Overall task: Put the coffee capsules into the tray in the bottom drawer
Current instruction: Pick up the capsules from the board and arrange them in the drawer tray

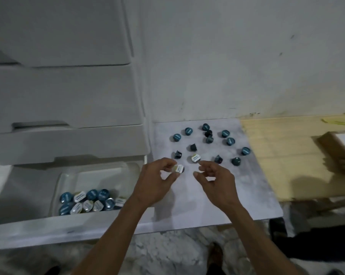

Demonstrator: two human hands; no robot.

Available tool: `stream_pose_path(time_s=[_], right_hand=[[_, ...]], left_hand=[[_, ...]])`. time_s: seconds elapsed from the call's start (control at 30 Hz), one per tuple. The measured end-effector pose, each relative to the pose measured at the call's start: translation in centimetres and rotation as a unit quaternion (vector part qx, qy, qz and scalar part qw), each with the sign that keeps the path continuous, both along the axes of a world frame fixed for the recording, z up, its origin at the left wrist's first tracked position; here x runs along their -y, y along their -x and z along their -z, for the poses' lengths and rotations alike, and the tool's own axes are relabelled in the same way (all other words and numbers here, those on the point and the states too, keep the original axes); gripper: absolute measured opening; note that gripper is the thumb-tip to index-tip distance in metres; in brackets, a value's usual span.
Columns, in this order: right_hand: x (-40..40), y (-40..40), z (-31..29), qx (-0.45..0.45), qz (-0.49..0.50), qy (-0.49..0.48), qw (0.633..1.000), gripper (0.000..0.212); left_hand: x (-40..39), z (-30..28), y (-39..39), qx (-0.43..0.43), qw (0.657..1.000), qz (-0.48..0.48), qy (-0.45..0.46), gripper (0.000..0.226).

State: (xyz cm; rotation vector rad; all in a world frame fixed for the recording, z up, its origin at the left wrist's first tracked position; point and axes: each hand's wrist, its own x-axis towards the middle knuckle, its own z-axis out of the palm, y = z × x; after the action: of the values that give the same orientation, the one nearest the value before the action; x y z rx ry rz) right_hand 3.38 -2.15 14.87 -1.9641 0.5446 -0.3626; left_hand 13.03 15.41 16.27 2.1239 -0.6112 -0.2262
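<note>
Several dark blue coffee capsules (pixel 208 139) lie scattered on a white board (pixel 237 195) on the floor. The bottom drawer (pixel 38 227) of a white drawer unit stands pulled out at the left. Inside it is a clear tray (pixel 68 177) holding several capsules (pixel 88 201). My left hand (pixel 157 183) pinches a white-lidded capsule (pixel 179 168) between thumb and fingertips, just above the board. My right hand (pixel 215 181) hovers beside it with fingers apart, its fingertips almost at another white-lidded capsule (pixel 195 158).
The closed upper drawers (pixel 68 100) rise at the left, against a white wall. A flattened cardboard sheet (pixel 286 155) lies right of the board, with a brown box (pixel 340 147) on it. Rough stone floor and dark shoes show at the bottom.
</note>
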Motion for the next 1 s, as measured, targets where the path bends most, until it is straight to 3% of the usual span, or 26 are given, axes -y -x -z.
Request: stream_pose_path(time_s=[0.27,0.4,0.53,0.67,0.77,1.0], right_hand=[[10.8,-2.3,4.8,-0.047,-0.036,0.018,0.998,0.029],[11.6,-4.7,7.6,-0.094,-0.089,0.035,0.991,0.032],[11.4,-7.0,10.9,-0.112,-0.131,0.064,0.983,0.035],[11.0,-8.8,14.5,-0.115,-0.147,0.081,0.979,0.043],[10.8,-9.8,16.6,-0.114,-0.149,0.117,0.975,0.048],[10.4,-10.3,18.1,-0.07,-0.127,0.164,0.976,0.032]], left_hand=[[8.5,6.6,-0.2,-0.01,0.992,-0.117,-0.049,0.032],[9.5,9.0,-0.1,-0.027,0.977,-0.192,-0.087,0.033],[10.2,11.2,-0.7,-0.001,0.97,-0.189,-0.153,0.038],[10.5,15.5,-1.5,-0.05,0.964,-0.221,-0.136,0.047],[10.8,17.0,-1.3,-0.04,0.962,-0.24,-0.126,0.047],[10.7,18.9,-1.3,-0.004,0.959,-0.263,-0.101,0.033]])
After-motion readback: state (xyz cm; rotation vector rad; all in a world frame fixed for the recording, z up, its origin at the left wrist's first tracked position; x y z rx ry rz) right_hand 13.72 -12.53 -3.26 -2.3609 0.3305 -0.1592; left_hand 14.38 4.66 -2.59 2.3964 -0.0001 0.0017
